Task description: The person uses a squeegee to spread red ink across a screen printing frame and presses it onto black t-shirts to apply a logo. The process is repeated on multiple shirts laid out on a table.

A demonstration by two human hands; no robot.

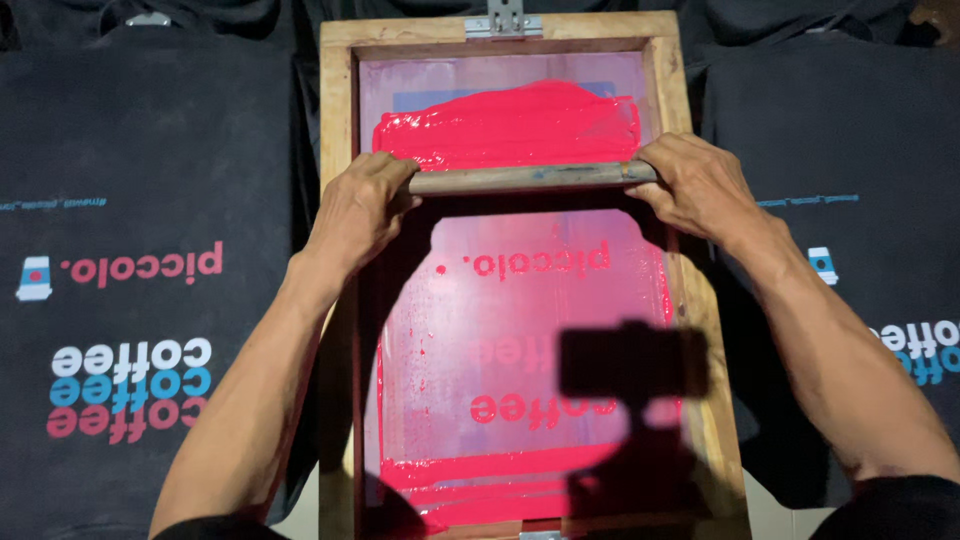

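Observation:
A wooden screen-printing frame (338, 100) lies in front of me, its mesh (500, 300) tinted pink with a lettering stencil showing through. A wooden squeegee (530, 177) lies crosswise in the far half of the screen. My left hand (360, 205) grips its left end and my right hand (695, 185) grips its right end. A thick band of bright red ink (510, 125) sits just beyond the squeegee, and another red smear (480, 475) lies at the near end of the mesh.
Dark printed T-shirts lie on both sides: one at left (130, 250) with red, white and blue lettering, one at right (860, 200) partly cut off. A metal hinge clamp (503, 22) holds the frame's far edge. A camera-shaped shadow (630, 365) falls on the screen.

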